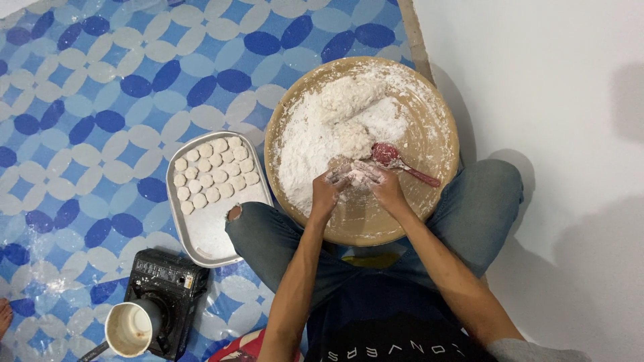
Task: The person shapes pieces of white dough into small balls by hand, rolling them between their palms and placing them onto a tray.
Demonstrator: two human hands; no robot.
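Pot: one pan [129,328] is sitting on one black stove [168,295] on the floor beside the left knee, within reach.
Tray: one metal tray [208,234] is lying just left of the lap; its near half is staying bare, leaving room.
Discs: about twenty-two white dough discs [213,170] are lying in rows on the far half of the tray, packed close but flat.
Left hand: the left hand [329,191] is curling around a dough piece [354,175] over the bowl.
Right hand: the right hand [377,182] is pressing against the left, both pinching the same piece between floured fingers.
Bowl: one wide tan bowl [439,134] is resting on the crossed legs, keeping flour contained.
Spoon: one red spoon [396,161] is lying inside the bowl, just beyond the right hand.
Flour: one white heap [322,134] is filling the far left part of the bowl.
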